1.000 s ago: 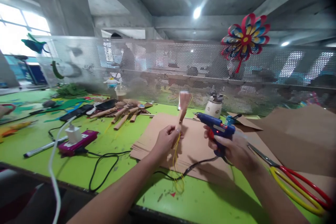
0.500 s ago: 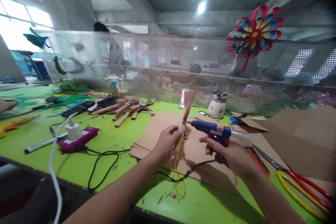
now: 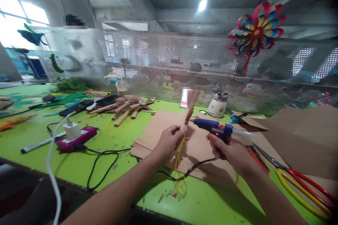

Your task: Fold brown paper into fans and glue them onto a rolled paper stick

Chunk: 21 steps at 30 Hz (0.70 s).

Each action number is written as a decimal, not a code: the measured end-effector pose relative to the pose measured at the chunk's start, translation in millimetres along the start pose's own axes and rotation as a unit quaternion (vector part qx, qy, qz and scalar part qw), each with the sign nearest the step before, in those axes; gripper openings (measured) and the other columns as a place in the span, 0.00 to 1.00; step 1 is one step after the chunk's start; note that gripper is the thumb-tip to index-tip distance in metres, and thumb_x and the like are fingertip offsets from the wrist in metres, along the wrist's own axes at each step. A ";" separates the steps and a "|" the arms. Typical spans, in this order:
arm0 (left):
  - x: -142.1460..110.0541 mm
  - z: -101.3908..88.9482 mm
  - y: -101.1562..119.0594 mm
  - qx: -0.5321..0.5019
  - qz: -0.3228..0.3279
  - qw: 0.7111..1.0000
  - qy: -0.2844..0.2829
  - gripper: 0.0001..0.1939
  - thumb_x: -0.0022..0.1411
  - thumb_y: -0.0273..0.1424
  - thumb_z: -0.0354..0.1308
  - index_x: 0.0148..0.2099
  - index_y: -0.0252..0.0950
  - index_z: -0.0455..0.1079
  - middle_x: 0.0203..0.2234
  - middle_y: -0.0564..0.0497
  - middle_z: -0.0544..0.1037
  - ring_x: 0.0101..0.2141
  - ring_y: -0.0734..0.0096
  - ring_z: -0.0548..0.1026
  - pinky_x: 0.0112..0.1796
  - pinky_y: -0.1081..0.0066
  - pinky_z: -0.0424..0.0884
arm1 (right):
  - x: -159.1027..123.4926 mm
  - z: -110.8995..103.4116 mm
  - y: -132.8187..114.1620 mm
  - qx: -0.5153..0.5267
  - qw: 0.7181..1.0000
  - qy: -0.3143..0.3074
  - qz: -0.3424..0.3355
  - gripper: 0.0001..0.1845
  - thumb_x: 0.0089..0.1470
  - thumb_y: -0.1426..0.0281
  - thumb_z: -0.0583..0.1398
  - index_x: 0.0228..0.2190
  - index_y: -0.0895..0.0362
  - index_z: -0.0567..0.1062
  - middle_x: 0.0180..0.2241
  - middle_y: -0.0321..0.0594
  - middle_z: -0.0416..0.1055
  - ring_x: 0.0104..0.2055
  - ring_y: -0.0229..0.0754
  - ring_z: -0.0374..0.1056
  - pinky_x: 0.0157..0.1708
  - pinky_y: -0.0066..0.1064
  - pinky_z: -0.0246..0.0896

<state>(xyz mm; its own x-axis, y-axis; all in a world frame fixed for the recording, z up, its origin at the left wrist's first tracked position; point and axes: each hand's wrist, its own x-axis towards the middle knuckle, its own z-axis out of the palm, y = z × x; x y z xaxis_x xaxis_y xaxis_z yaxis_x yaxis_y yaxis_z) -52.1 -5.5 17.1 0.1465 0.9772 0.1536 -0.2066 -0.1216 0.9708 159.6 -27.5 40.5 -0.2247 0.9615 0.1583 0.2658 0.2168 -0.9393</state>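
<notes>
My left hand (image 3: 174, 139) is closed round the lower part of a rolled brown paper piece (image 3: 188, 112), which stands nearly upright with a fringed top. Yellow string (image 3: 180, 165) hangs in loops below that hand. In my right hand (image 3: 229, 149) is a blue hot glue gun (image 3: 213, 127), gripped by its handle, with a red light on and a clear glue stick out of its back. The gun's nozzle points left and is at the paper roll; whether it touches, I cannot tell. Beneath both hands lies a stack of brown paper sheets (image 3: 155, 132).
Scissors (image 3: 290, 174) and a red cutter (image 3: 258, 160) lie at right. Several finished paper rolls (image 3: 129, 109) are piled at left, near a purple power strip (image 3: 76, 139) with cables. A white jar (image 3: 217, 105) stands behind, before a perforated screen (image 3: 158, 56). A person is beyond the screen.
My right-hand fingers have closed further round the glue gun's handle. The nozzle stays by the paper roll. The person behind the screen has moved left.
</notes>
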 end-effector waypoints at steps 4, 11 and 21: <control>0.4 -0.1 -0.7 -0.008 0.001 1.000 0.003 0.14 0.56 0.40 0.60 0.38 0.33 0.72 0.33 0.46 0.78 0.33 0.68 0.74 0.35 0.72 0.66 | 0.3 -0.4 3.2 0.048 0.999 -0.008 0.011 0.19 0.52 0.55 0.62 0.33 0.60 0.72 0.17 0.33 0.63 0.21 0.36 0.59 0.23 0.30 0.53; 1.7 2.1 4.3 0.001 -0.001 1.000 0.023 0.12 0.53 0.38 0.62 0.33 0.32 0.73 0.28 0.46 0.77 0.31 0.68 0.73 0.37 0.70 0.66 | -1.1 -2.4 -0.9 0.166 0.985 -0.052 0.010 0.17 0.47 0.62 0.66 0.35 0.61 0.73 0.20 0.33 0.62 0.22 0.34 0.58 0.23 0.31 0.53; -0.2 3.7 5.9 -0.014 0.002 1.000 0.025 0.12 0.55 0.37 0.61 0.35 0.32 0.72 0.30 0.46 0.77 0.30 0.69 0.73 0.34 0.72 0.66 | 3.3 -2.4 8.8 0.137 0.988 -0.064 0.013 0.17 0.51 0.62 0.64 0.38 0.61 0.72 0.20 0.33 0.63 0.23 0.35 0.59 0.25 0.30 0.52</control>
<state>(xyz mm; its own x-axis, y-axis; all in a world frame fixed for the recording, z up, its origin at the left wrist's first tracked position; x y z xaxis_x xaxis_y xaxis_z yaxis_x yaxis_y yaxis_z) -49.8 -7.1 23.5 0.0971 0.9842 0.1479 -0.2351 -0.1218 0.9643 163.5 -22.0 33.4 -0.3426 0.9330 0.1099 0.0139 0.1220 -0.9924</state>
